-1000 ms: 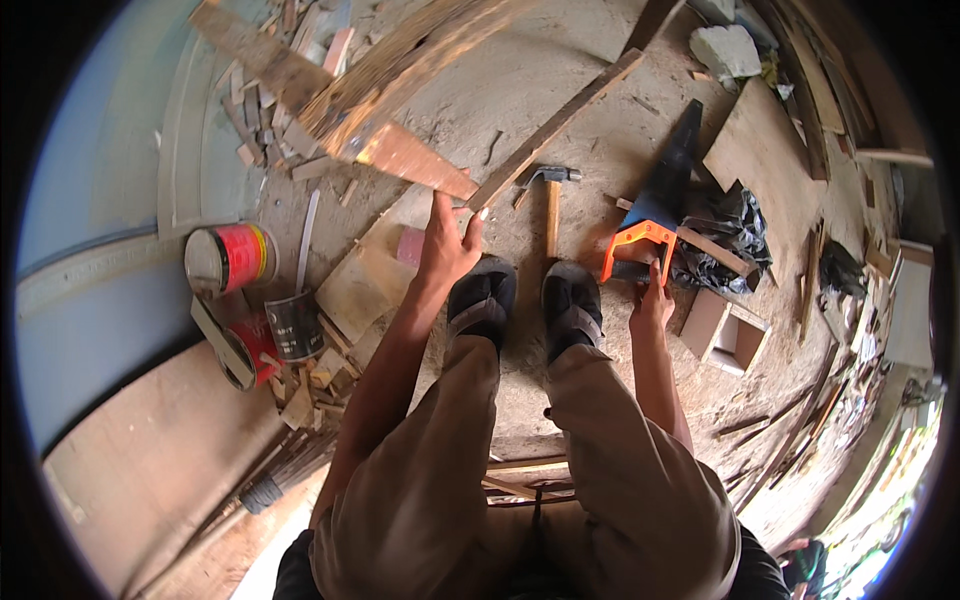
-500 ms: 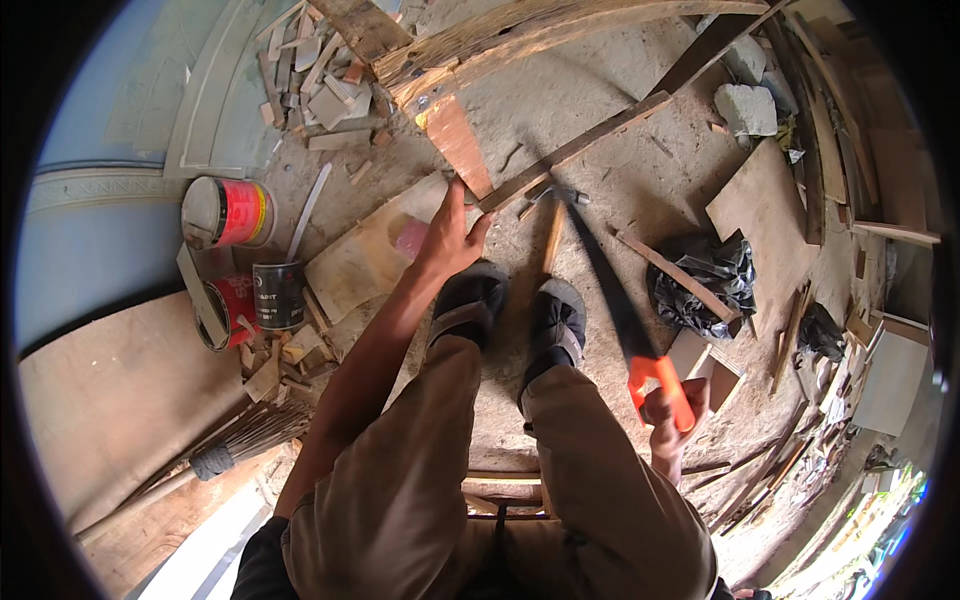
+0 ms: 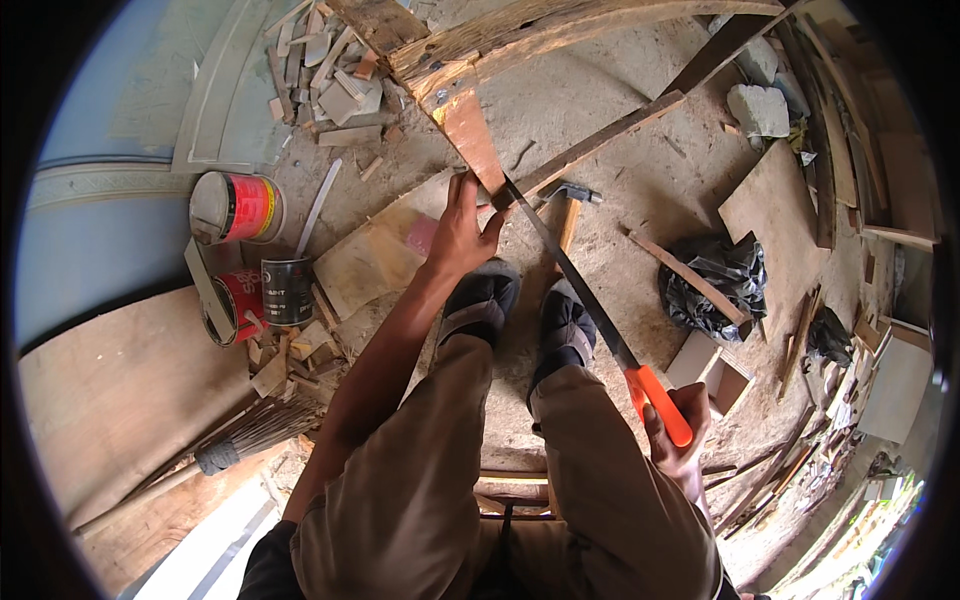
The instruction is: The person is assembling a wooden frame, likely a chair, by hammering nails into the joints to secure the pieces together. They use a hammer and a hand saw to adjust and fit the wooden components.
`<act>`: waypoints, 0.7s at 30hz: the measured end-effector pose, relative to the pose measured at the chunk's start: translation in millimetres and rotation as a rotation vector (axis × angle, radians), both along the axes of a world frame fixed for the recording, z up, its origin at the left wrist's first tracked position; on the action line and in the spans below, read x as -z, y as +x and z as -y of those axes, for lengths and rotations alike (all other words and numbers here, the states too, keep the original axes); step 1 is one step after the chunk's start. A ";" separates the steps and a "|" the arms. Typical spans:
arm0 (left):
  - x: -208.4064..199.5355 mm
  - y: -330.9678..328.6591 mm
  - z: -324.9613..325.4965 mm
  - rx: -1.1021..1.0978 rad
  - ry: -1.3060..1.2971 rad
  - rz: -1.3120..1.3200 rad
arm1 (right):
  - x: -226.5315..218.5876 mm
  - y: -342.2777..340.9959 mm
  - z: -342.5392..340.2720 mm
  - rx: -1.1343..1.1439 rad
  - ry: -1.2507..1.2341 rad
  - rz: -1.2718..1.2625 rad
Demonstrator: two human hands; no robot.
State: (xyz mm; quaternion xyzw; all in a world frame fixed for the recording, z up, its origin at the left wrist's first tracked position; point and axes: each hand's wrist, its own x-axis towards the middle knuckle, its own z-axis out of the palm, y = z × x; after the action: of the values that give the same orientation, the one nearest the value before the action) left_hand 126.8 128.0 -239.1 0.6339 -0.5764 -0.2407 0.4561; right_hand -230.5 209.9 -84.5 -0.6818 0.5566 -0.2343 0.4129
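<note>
My right hand (image 3: 680, 432) is wrapped round the orange handle of a handsaw (image 3: 582, 285). Its dark blade slants up and left, its far end at a narrow wooden strip (image 3: 612, 135). The strip's near end is gripped between the thumb and fingers of my left hand (image 3: 462, 230), close beside the blade. That end meets the tip of a reddish-brown board (image 3: 474, 138), which sticks out from a rough timber beam (image 3: 560, 40). Whether the saw teeth bite into the strip cannot be made out.
A hammer (image 3: 572, 215) lies on the floor past my shoes. Paint cans (image 3: 286, 292) and wood offcuts (image 3: 345, 95) are at the left. A black plastic bag (image 3: 712, 285), a small open box (image 3: 712, 370) and a concrete block (image 3: 757, 110) lie to the right.
The saw blade has come down and left, its far end now at the strip beside my left hand. My right hand has shifted slightly; my left still grips the strip.
</note>
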 end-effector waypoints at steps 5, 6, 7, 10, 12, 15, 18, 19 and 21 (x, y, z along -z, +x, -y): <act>-1.2 -2.5 1.1 0.001 -0.007 -0.019 | 4.8 5.6 -0.7 0.041 0.051 0.026; -1.3 -2.8 1.4 0.006 -0.016 -0.038 | 3.0 11.9 -0.2 0.021 0.006 0.048; 1.2 -2.3 1.2 0.010 -0.005 -0.034 | 0.6 12.5 -0.6 0.018 0.028 0.032; 3.4 0.6 0.4 0.016 0.009 -0.037 | 3.9 1.2 -6.3 0.003 0.049 0.030; -1.2 -0.1 -0.3 0.015 -0.008 -0.055 | 6.1 -3.8 -5.7 -0.040 0.019 0.008; -2.5 0.0 0.8 0.007 0.021 -0.020 | 2.5 1.6 -2.9 -0.048 0.038 0.004; -1.2 2.8 -0.8 0.016 0.023 0.016 | -5.6 9.1 -0.5 -0.070 0.047 -0.002; -1.0 2.1 -0.6 0.009 0.025 -0.003 | -0.1 7.1 -0.5 -0.114 -0.024 0.014; -0.3 -0.5 0.1 -0.003 0.029 -0.042 | -1.2 6.0 -0.7 -0.139 -0.070 -0.004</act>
State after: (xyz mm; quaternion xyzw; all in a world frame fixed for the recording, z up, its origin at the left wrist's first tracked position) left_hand 126.3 127.9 -238.8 0.6363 -0.5622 -0.2616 0.4590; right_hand -224.4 210.6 -83.3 -0.7332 0.5001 -0.2233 0.4031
